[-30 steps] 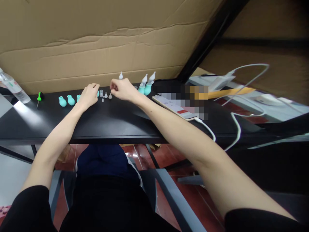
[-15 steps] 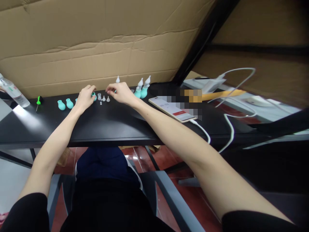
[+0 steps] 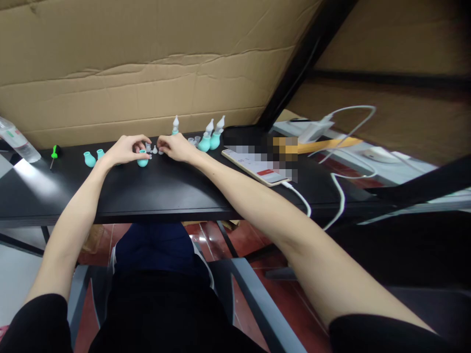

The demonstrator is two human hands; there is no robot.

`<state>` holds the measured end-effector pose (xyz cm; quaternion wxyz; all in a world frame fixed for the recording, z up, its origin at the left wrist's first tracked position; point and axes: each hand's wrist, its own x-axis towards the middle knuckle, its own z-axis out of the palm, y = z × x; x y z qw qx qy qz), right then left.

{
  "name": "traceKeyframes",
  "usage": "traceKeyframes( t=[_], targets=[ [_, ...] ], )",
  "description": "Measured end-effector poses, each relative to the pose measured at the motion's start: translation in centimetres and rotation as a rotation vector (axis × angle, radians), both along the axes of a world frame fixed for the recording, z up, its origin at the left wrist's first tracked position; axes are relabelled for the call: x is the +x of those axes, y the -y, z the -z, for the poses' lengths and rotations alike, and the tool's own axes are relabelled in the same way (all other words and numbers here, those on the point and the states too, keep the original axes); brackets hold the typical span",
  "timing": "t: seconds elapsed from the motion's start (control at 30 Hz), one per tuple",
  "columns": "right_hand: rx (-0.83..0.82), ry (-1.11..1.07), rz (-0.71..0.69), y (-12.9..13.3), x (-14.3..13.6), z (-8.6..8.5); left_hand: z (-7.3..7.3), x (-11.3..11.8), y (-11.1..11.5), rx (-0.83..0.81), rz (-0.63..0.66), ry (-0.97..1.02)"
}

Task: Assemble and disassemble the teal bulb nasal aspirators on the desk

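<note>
My left hand (image 3: 127, 148) is over the black table, its thumb and index finger apart in a curve. Right at its thumb stands a teal squeeze bulb (image 3: 143, 160) with an open neck. Behind those fingers is a clear plastic cup-shaped part (image 3: 148, 147), partly hidden. My right hand (image 3: 174, 147) has its fingertips pinched on a small whitish nozzle tip (image 3: 161, 151), mostly covered by them. A similar nozzle tip (image 3: 154, 149) sits between the two hands. Beyond the right hand are nasal aspirators with teal bulbs and white tips, one (image 3: 215, 139) at the right of the group.
Two teal bulbs (image 3: 89, 159) stand at the left, near a green-handled screwdriver (image 3: 54, 153) and a water bottle (image 3: 20, 139). A phone (image 3: 253, 164) with a white cable (image 3: 303, 200) lies at the right. A cardboard wall (image 3: 147, 88) rises behind the table (image 3: 165, 196).
My left hand's thumb and index finger have spread, and the teal bulb beside them stands nearer to me. My right hand has come left and down onto a nozzle tip. The view has shifted slightly.
</note>
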<state>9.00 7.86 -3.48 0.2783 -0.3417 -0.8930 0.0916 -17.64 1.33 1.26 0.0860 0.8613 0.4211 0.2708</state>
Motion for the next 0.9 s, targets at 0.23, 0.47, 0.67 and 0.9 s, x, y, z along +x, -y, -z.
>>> traceKeyframes(
  t=[0.23,0.47,0.67,0.9],
  targets=[
    [-0.022,-0.115,0.026,0.6,0.1,-0.6,0.3,-0.2,-0.4,0.028,0.015,-0.024],
    [-0.359,-0.640,-0.063,1.3,-0.2,-1.4,0.2,0.7,0.4,0.147,-0.001,0.016],
    [-0.747,-1.003,-0.214,2.4,-1.2,-1.5,1.2,2.0,0.4,0.330,0.093,0.090],
    [-0.712,-1.066,-0.330,2.4,-1.7,-0.8,1.5,3.0,-0.2,0.524,0.059,0.173]
  ],
)
